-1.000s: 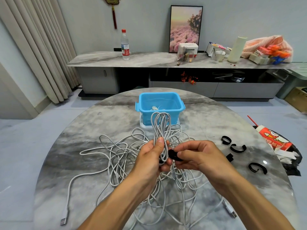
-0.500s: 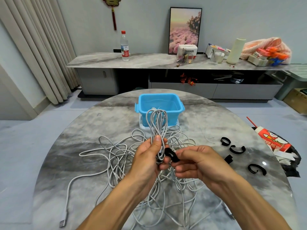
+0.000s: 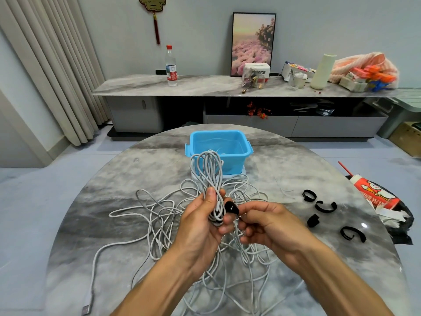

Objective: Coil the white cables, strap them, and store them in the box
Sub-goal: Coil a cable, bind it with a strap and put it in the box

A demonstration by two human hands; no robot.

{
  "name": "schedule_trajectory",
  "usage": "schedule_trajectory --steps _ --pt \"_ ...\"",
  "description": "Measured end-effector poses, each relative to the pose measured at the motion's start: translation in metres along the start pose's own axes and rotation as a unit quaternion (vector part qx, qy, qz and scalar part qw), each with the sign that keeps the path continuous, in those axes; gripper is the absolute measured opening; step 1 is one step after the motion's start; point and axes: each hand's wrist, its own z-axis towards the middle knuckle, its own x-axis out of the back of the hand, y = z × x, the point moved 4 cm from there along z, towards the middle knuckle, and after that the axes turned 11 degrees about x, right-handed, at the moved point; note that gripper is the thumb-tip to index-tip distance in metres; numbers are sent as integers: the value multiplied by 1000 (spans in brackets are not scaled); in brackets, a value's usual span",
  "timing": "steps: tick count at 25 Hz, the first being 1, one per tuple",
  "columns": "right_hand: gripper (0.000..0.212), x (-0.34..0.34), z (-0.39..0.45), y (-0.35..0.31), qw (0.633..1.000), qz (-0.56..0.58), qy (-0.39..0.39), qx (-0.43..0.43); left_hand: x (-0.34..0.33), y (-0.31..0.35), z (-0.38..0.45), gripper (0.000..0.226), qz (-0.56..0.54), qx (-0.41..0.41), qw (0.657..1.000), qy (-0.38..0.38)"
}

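My left hand [image 3: 200, 221] grips a coiled white cable [image 3: 208, 172] around its middle, with the loops standing up in front of the blue box [image 3: 234, 161]. My right hand [image 3: 265, 221] pinches a black strap [image 3: 231, 207] that wraps around the coil's waist. Below both hands a tangle of loose white cables [image 3: 159, 215] spreads over the round marble table [image 3: 102, 201]. The blue box sits open at the table's far side, with some white cable inside. Several spare black straps [image 3: 324, 206] lie on the table to the right.
A red-and-white package on a black bag [image 3: 376, 197] lies off the table's right edge. A long marble sideboard [image 3: 205, 86] stands behind with a water bottle [image 3: 171, 65], a framed picture and clutter. Curtains hang at the left.
The strap end in my right hand has come further around the coil toward the left hand. The coil has tipped slightly left. Both hands stay in the same spot.
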Motion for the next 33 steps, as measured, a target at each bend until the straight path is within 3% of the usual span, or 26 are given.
schedule_trajectory --steps 4,8,10,12,15,16,19,21,25,33 --pt "27 0 -1 -3 1000 29 0 6 -2 -3 0 21 -35 7 998 -44" --pt "40 2 -2 -17 988 -78 45 123 0 -4 3 20 -38 3 997 -68" --pt "43 6 -3 -21 981 -117 47 151 2 -4 4 23 93 -28 995 -33" --pt "43 11 -7 -26 961 -187 64 193 2 -8 4 26 247 -55 967 -15" --pt "31 12 -12 -37 876 -375 91 288 -2 -22 -1 24 347 -65 934 -52" --pt "24 10 -13 -38 866 -392 90 297 -2 -23 -2 25 378 -81 921 -47" --pt "22 14 -10 -36 887 -343 123 283 1 -17 -2 33 436 -145 888 16" --pt "25 21 -6 -33 919 -265 143 256 6 -11 1 32 408 -140 901 42" --pt "24 18 -3 -26 960 -165 108 198 7 -10 3 30 404 -122 905 56" --pt "29 12 -7 -29 949 -215 82 218 10 -11 2 27 445 -102 885 91"
